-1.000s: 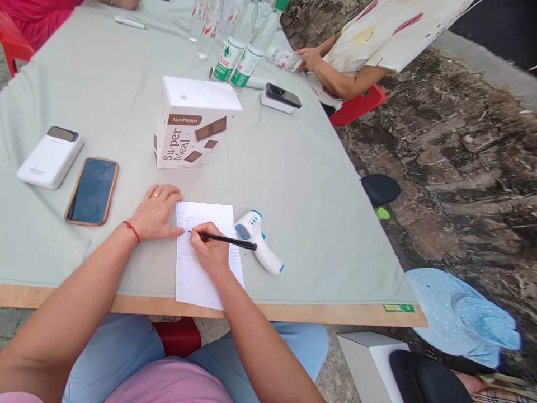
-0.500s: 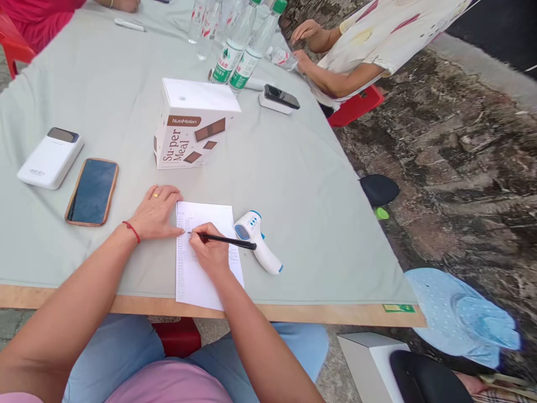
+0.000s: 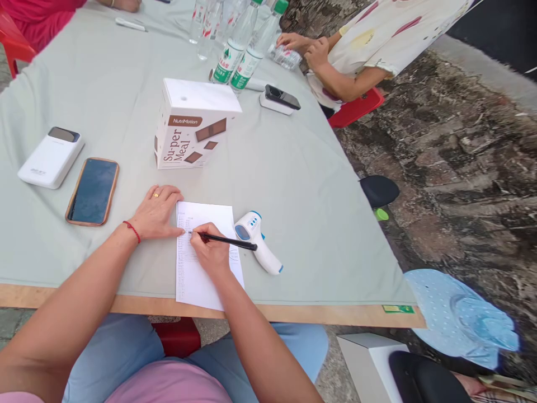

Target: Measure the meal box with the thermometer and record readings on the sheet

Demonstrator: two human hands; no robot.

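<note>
Two hands [image 3: 158, 214] [image 3: 212, 254]: left spread, right curled

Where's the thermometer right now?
In the head view, the thermometer lies on the table, just right of the paper; the back end of the right hand's pen overlaps it.

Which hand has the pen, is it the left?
No, the right hand holds the black pen over the sheet of paper.
</note>
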